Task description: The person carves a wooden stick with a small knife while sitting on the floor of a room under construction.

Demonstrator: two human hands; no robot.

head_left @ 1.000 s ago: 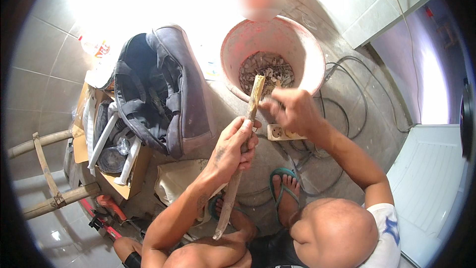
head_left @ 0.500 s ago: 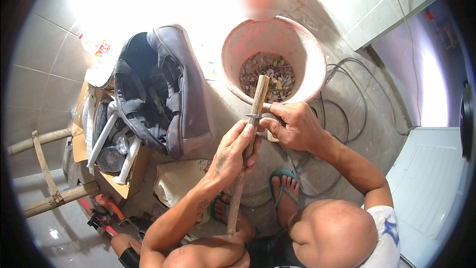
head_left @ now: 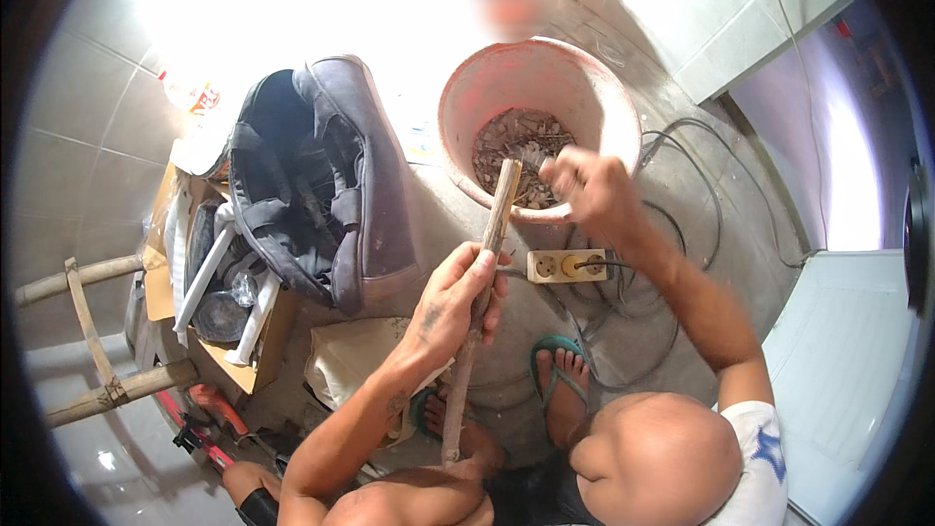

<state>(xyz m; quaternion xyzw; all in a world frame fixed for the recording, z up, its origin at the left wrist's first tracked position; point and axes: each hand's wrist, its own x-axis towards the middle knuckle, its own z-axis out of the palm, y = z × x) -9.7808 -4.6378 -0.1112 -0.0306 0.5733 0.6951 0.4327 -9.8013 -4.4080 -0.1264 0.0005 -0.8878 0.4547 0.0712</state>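
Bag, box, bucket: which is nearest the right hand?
The round bucket with chips inside, by the right hand; the dark bag and cardboard box sit farther left.

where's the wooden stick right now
In the head view, the stick runs up the middle, held in the left hand, its top end seen against the bucket.

The stick (head_left: 462, 380) is wood, matt and rough along its length, with a strip of paler bare wood at its far end. The bucket (head_left: 616, 127) looks like plastic, dull and scuffed, and the chips (head_left: 511, 131) inside it are dry and coarse. To the left, the bag (head_left: 385, 185) is matt cloth and the box (head_left: 156, 287) plain cardboard. The power strip (head_left: 568, 266) appears smooth plastic; the panel (head_left: 838, 360) at right is smooth too. The floor (head_left: 508, 331) looks matt and dusty, the wall tiles (head_left: 78, 107) at far left smoother.
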